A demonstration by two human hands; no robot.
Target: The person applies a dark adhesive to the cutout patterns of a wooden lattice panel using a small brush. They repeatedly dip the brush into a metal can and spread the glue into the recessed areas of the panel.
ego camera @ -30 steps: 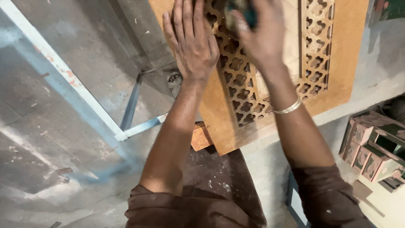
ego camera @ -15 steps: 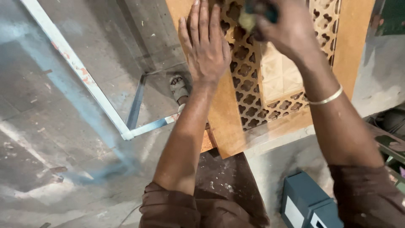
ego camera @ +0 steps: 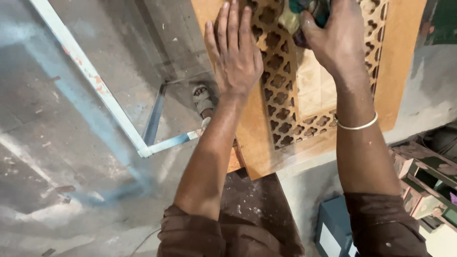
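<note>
Now, line by line:

Left hand: my left hand (ego camera: 236, 57) lies flat, palm down, fingers spread and straight, on the wooden lattice panel (ego camera: 285, 95); its grip is unclenched and holds nothing, only pressing on the board.

Right hand: my right hand (ego camera: 335, 40) is curled over a dark green tool (ego camera: 304, 12) at the top edge of the view; the grip is closed around it, and the tool sits against the carved part of the panel. What kind of tool it is I cannot tell, most of it being hidden or cut off.

Panel: brown board with a cut-out star-and-cross lattice framing a plain pale rectangle; its plain margin runs under my left palm. The near corner juts out over the floor.

Wrist: a thin silver bangle (ego camera: 356, 126) on my right wrist.

Sleeves: dark brown, rolled above both elbows.

Floor: grey concrete floor (ego camera: 57, 157), dusty and stained.

Frame: a pale blue metal frame (ego camera: 119, 119) lies on the floor left of the panel.

Foot: a sandalled foot (ego camera: 203, 99) shows just beside the panel's left edge, under my left forearm.

Lower right: a blue-grey box (ego camera: 333, 228) near my right elbow.
</note>
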